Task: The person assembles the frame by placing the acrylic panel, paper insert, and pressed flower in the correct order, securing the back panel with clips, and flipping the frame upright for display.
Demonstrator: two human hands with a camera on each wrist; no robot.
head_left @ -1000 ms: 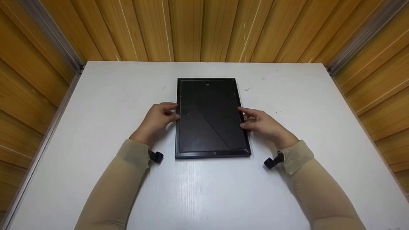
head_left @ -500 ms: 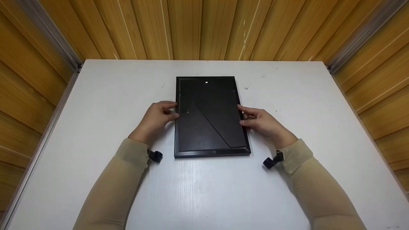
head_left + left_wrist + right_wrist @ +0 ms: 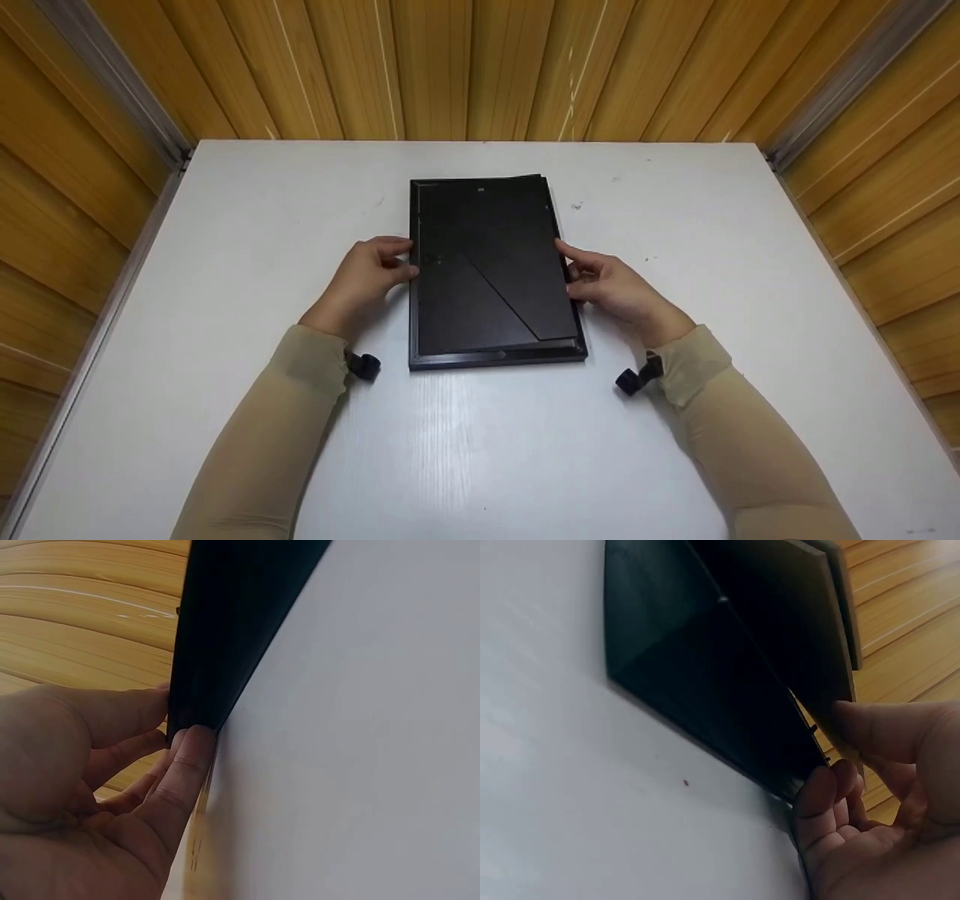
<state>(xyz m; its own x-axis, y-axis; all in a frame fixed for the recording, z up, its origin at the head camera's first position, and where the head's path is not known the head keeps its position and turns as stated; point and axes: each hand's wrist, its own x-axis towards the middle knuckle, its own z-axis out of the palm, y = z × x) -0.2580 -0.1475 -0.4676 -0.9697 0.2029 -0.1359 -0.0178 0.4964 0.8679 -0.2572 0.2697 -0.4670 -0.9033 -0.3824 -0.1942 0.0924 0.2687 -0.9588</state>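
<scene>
A black picture frame lies back side up on the white table. Its black back panel, with a slanting seam, is tilted: the right side stands raised out of the frame. In the right wrist view, a gap shows between the panel and the frame. My left hand grips the frame's left edge, thumb on top and fingers against the side. At the right edge, my right hand holds the raised panel by its side, thumb at the panel and curled fingers by the frame's wall.
The white table carries small marks on its surface. Wood-look panel walls close it off at the back and both sides, with metal posts at the corners.
The back panel's right side has risen out of the frame at my right hand. The frame has shifted slightly in view; my left hand keeps its hold on the left edge.
</scene>
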